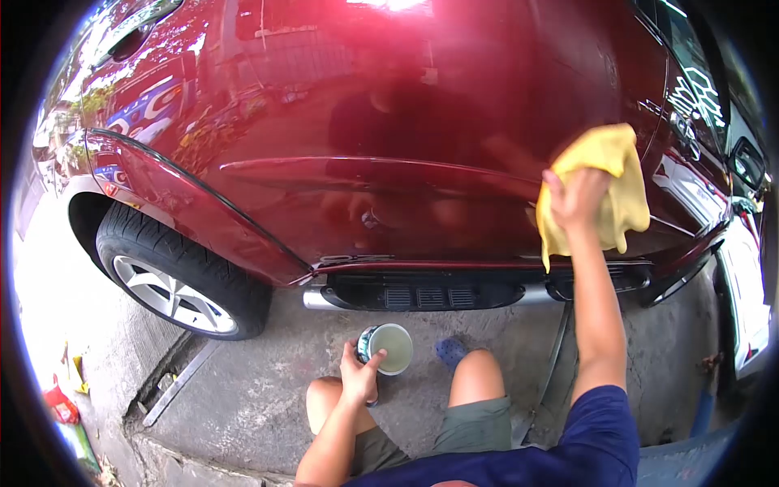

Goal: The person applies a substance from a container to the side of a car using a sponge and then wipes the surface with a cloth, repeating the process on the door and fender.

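Observation:
My right hand [580,197] presses a yellow cloth [625,199] against the dark red car door [454,114], toward the door's right side. The cloth spreads around my fingers and hangs down below them. Low between my knees, my left hand [359,372] grips a small round tub [391,349] by its left side, with the thumb over the rim. Pale, cloudy liquid shows inside the tub. It is held in front of the car's side step and apart from the door.
A black side step [430,297] with a silver tube runs under the door. The car's wheel [174,284] is at the left. Another white vehicle [742,284] stands at the far right. Colourful wrappers [61,403] lie at the lower left. A metal strip [180,383] lies on the concrete.

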{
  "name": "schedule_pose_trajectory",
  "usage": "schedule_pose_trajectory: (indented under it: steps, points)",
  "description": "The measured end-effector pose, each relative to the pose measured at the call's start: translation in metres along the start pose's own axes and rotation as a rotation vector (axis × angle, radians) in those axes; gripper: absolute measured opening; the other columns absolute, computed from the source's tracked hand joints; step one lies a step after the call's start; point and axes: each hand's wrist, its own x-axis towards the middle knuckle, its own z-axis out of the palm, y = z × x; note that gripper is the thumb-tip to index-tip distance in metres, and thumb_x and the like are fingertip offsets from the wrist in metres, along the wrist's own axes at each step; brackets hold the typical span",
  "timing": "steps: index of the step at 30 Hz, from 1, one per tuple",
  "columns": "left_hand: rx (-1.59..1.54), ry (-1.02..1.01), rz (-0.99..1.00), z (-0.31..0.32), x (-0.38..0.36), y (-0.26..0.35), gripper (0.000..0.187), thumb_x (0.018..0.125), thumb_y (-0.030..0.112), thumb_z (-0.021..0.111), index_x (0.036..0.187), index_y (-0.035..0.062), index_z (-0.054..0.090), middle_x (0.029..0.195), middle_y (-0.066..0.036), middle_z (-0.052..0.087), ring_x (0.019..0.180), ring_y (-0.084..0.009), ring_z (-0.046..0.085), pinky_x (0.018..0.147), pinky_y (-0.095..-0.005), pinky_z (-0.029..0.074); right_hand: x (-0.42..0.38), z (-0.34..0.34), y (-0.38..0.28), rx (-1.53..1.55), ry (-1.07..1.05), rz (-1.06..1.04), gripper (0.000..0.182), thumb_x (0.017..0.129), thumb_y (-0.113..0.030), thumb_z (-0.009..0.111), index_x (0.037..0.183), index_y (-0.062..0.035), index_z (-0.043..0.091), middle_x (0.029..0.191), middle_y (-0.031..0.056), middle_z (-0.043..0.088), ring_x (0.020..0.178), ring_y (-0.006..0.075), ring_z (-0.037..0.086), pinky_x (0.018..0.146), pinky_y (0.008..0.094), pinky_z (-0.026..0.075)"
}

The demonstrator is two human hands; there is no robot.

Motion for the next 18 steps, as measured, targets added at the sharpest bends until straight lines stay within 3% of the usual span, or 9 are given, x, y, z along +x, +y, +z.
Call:
schedule_pose_trajectory:
  steps: [1,3,4,6,8,11,12,15,18]
  points:
    - [-0.029,-0.001,-0.005,0.006,-0.002,-0.001,0.051,0.086,0.011,0.084,0.126,-0.0047,0.057,0.11,-0.015,0.073,0.102,-0.0211,0.069,0.09,-0.0344,0.056,0.041,-0.009,-0.048,0.017,0.09,-0.11,0.084,0.093,-0.079,0.055,0.11,0.0032,0.068,0.115,0.0246,0.065,0.11,0.0463,0.057,0.097,0.0576,0.041]
    - [-0.072,-0.013,-0.008,0.015,0.001,-0.008,0.05,0.086,0.01,0.084,0.126,-0.0045,0.057,0.11,-0.014,0.073,0.101,-0.0196,0.069,0.09,-0.0334,0.056,0.095,-0.008,-0.132,0.157,0.018,-0.149,0.074,0.088,-0.078,0.063,0.075,-0.0051,0.069,0.076,0.0127,0.066,0.073,0.0349,0.062,0.067,0.049,0.046]
    - [-0.084,-0.024,0.026,0.019,0.003,-0.019,0.05,0.087,0.01,0.085,0.126,-0.0041,0.057,0.11,-0.012,0.072,0.1,-0.0185,0.068,0.089,-0.0328,0.055,0.116,-0.01,-0.173,0.278,0.069,-0.199,0.07,0.084,-0.076,0.068,0.078,-0.0061,0.071,0.078,0.0121,0.067,0.076,0.035,0.065,0.082,0.052,0.05]
    - [-0.121,-0.045,0.0,0.029,0.001,-0.022,0.049,0.087,0.01,0.085,0.125,-0.0039,0.057,0.109,-0.012,0.072,0.1,-0.0183,0.067,0.089,-0.0324,0.055,0.159,-0.026,-0.23,0.447,-0.074,-0.254,0.085,0.088,-0.08,0.057,0.123,-0.0035,0.07,0.13,0.02,0.066,0.124,0.0347,0.062,0.118,0.0588,0.036]
    - [-0.173,-0.069,0.001,0.042,-0.005,-0.017,0.046,0.088,0.009,0.084,0.124,-0.0035,0.058,0.108,-0.01,0.071,0.1,-0.0181,0.066,0.089,-0.0322,0.054,0.167,0.007,-0.26,0.576,0.114,-0.29,0.093,0.098,-0.076,0.045,0.155,-0.0031,0.048,0.157,0.0216,0.051,0.144,0.0376,0.05,0.118,0.048,0.041]
    - [-0.118,-0.082,-0.013,0.046,-0.008,-0.02,0.048,0.087,0.01,0.085,0.124,-0.0038,0.058,0.109,-0.011,0.071,0.101,-0.0182,0.067,0.089,-0.0326,0.054,0.161,0.037,-0.252,0.686,0.167,-0.377,0.072,0.107,-0.057,0.049,0.163,-0.0125,0.041,0.161,0.0188,0.046,0.133,0.0367,0.059,0.12,0.0436,0.041]
    - [-0.037,-0.093,0.046,0.038,0.002,-0.046,0.054,0.084,0.014,0.087,0.126,-0.0049,0.058,0.11,-0.013,0.071,0.102,-0.0195,0.067,0.092,-0.0336,0.054,0.152,0.049,-0.229,1.03,0.084,-0.382,0.066,0.111,-0.044,0.049,0.167,-0.0133,0.033,0.165,0.0162,0.044,0.136,0.0309,0.058,0.119,0.0413,0.04]
    - [0.092,-0.038,0.075,0.014,0.011,-0.062,0.06,0.082,0.019,0.089,0.128,-0.0059,0.058,0.112,-0.015,0.072,0.104,-0.0215,0.068,0.094,-0.0352,0.054,0.121,0.021,-0.102,0.658,-0.092,-0.189,0.066,0.111,-0.039,0.045,0.166,-0.0052,0.03,0.167,0.0217,0.037,0.146,0.0357,0.042,0.125,0.0459,0.028]
    - [0.046,-0.015,0.02,-0.006,0.018,-0.06,0.06,0.082,0.019,0.088,0.128,-0.0058,0.059,0.112,-0.017,0.072,0.104,-0.0243,0.069,0.094,-0.0368,0.054,0.056,-0.008,0.055,0.274,0.134,0.022,0.067,0.11,-0.034,0.041,0.164,0.0028,0.027,0.169,0.0271,0.029,0.156,0.0406,0.027,0.13,0.0504,0.016]
